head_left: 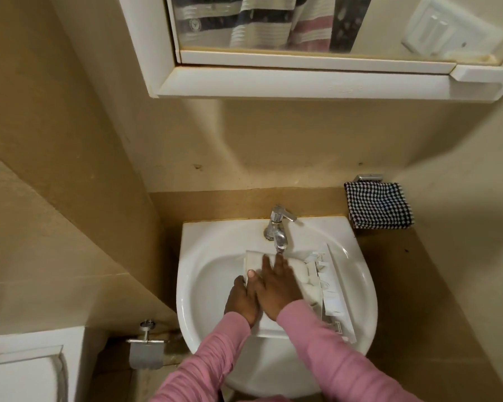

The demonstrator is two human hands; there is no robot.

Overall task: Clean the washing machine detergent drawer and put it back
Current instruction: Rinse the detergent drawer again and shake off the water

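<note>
Pink sleeves (209,358) reach over sink (360,285). Left hand (241,297) grips left edge of detergent drawer (311,275), thumb on top. Right hand (276,285) flat on it, fingers (279,262) straight, below tap (278,227).

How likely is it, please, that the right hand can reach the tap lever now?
Probably yes: the right hand lies open on the drawer just below the tap lever, with nothing between them.

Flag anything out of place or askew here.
The detergent drawer lies slanted across the washbasin under the tap, its front panel reaching the right rim. Nothing else stands out.
</note>
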